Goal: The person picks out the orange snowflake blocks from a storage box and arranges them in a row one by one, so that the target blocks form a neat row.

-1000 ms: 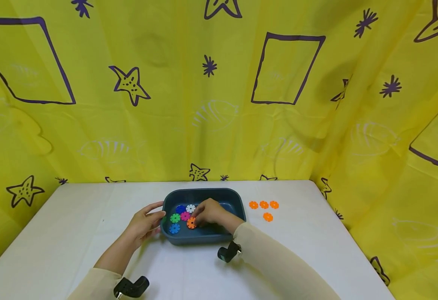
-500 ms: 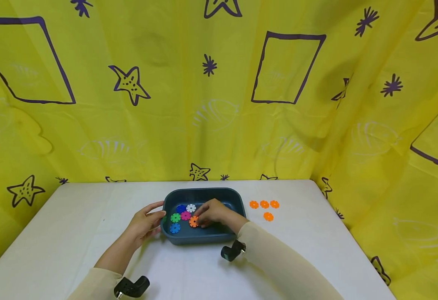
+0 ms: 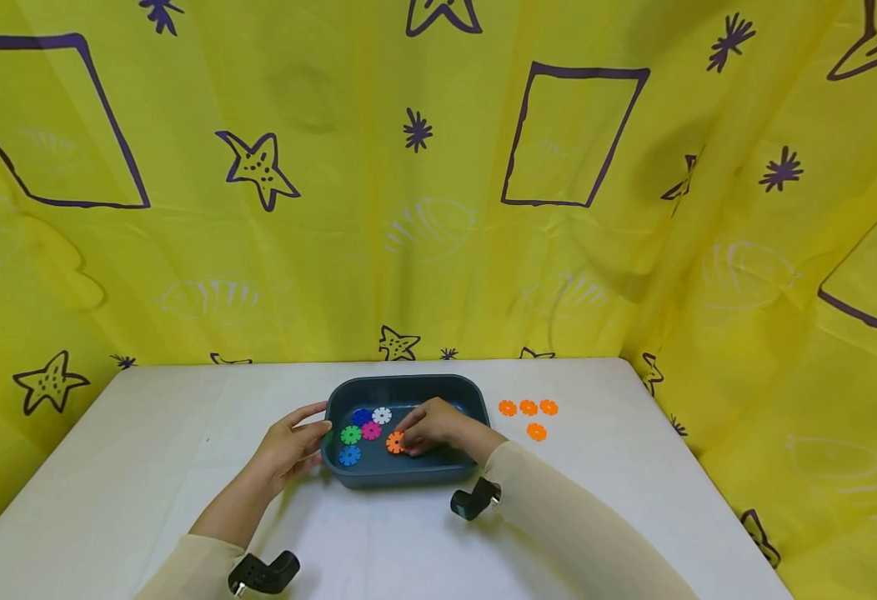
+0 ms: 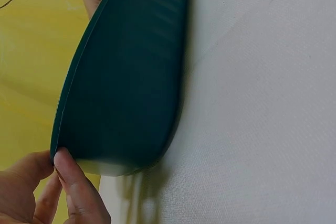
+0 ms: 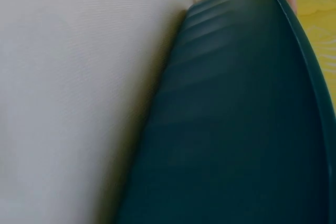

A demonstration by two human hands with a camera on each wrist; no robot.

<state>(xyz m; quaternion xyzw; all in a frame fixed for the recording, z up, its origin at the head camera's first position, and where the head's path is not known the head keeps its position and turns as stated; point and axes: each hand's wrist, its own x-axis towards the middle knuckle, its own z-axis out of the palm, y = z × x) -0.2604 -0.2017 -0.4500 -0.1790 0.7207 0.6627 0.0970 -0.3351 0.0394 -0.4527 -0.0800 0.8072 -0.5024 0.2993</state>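
Note:
A dark teal plastic tray [image 3: 408, 479] stands on the white table. My left hand [image 3: 288, 446] grips its left end, and in the left wrist view the thumb [image 4: 73, 174] lies at the rim. Inside the tray, my right hand [image 3: 438, 427] pinches an orange notched interlocking disc [image 3: 395, 442] close over the floor. To its left lie a pink disc [image 3: 371, 431], a white disc [image 3: 382, 415], a dark blue disc [image 3: 362, 417], a green disc [image 3: 351, 435] and a light blue disc [image 3: 349, 456]. The tray wall [image 5: 226, 114] hides the right fingers in the right wrist view.
Several orange discs lie on the table right of the tray, three in a row, such as one orange disc [image 3: 528, 407], and one lower orange disc [image 3: 536, 432] before them. A yellow curtain [image 3: 438, 250] hangs behind the white table [image 3: 183, 450] and along its right side.
My right hand has moved a little to the right inside the tray, and the orange disc has come along with it, away from the pink one. The left hand stays at the tray's end.

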